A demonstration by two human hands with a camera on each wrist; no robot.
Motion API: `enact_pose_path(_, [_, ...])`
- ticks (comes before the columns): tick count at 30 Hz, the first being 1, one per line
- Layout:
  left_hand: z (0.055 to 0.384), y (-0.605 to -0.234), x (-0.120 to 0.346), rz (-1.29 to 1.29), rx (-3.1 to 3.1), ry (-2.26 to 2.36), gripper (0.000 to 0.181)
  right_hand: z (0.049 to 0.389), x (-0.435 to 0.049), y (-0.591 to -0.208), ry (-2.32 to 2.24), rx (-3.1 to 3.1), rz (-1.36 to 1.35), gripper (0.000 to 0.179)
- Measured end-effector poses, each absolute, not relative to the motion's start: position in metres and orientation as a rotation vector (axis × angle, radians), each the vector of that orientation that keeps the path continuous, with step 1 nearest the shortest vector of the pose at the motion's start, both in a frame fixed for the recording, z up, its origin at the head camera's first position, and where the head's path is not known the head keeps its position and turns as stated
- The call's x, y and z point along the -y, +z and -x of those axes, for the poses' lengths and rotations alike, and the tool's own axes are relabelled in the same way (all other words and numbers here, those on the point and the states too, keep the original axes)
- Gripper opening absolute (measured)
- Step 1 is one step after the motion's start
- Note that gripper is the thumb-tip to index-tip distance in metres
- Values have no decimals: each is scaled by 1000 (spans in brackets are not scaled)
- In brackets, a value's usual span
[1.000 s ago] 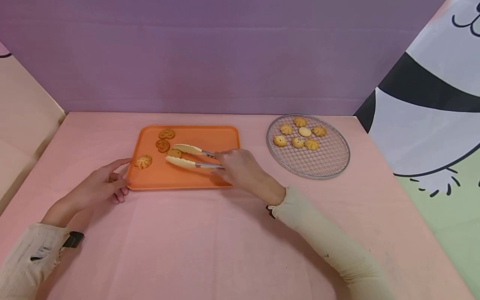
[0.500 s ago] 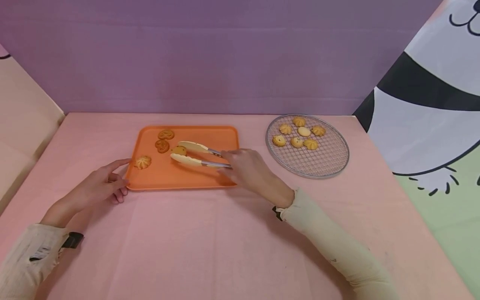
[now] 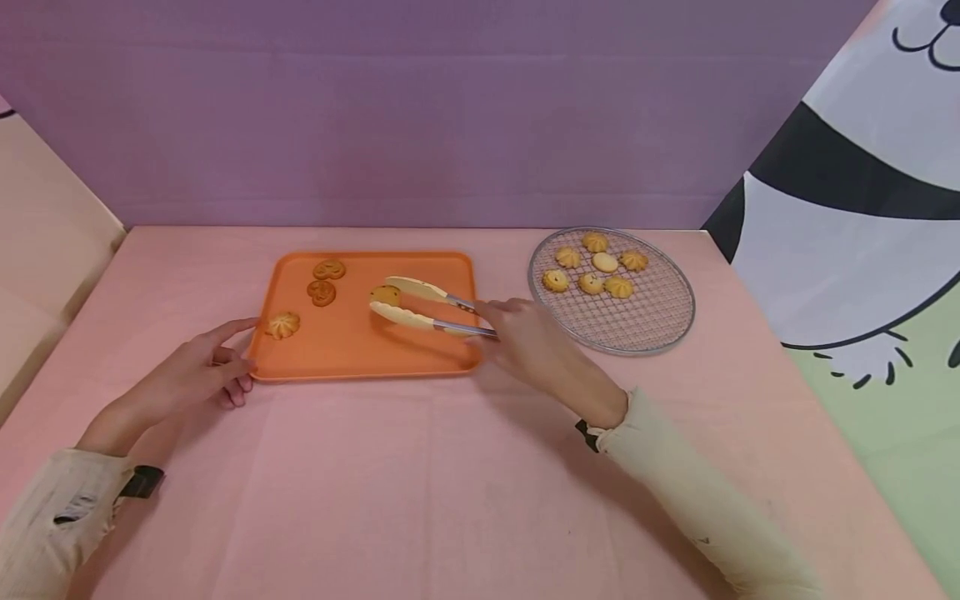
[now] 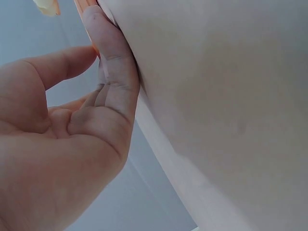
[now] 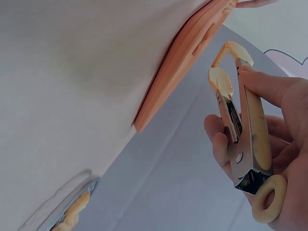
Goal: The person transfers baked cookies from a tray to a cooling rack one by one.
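My right hand (image 3: 528,342) grips steel tongs (image 3: 465,327) with cream tips, also visible in the right wrist view. Between the tips sits a round speckled cookie (image 3: 385,295), held above the orange tray (image 3: 420,358); the tongs (image 5: 240,120) cast a shadow there. At the tray's left edge rests my left hand (image 3: 191,371), index finger and thumb spread apart and touching the rim, its other fingers bent under. Two brown pretzel-shaped cookies (image 3: 322,292) and one flower-shaped cookie (image 3: 282,325) lie on the tray's left side. The left wrist view shows my fingers (image 4: 113,62) against the tray edge.
A round wire rack (image 3: 652,325) stands to the right of the tray, with several pale cookies (image 3: 604,262) towards its back left. Pink cloth (image 3: 360,483) covers the table. A purple backdrop (image 3: 420,125) rises behind it.
My right hand and the tongs have moved right, carrying the speckled cookie away from the pretzel-shaped cookies and up off the tray. My left hand has stayed at the tray's edge.
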State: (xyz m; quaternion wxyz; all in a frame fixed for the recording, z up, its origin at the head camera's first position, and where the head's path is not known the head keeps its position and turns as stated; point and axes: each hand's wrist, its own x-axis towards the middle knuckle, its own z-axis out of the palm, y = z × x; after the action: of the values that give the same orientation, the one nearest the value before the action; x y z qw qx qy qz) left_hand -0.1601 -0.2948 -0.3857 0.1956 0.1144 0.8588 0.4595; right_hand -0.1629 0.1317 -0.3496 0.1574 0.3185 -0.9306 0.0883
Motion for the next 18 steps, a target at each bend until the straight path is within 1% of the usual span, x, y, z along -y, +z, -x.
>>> enact_pose_path(9, [161, -387, 294, -334, -2403, 1309, 68, 154, -156, -352, 275, 2555, -882, 33])
enact_pose_path(18, [160, -387, 295, -333, -2394, 1307, 68, 146, -181, -350, 305, 2556, -833, 39])
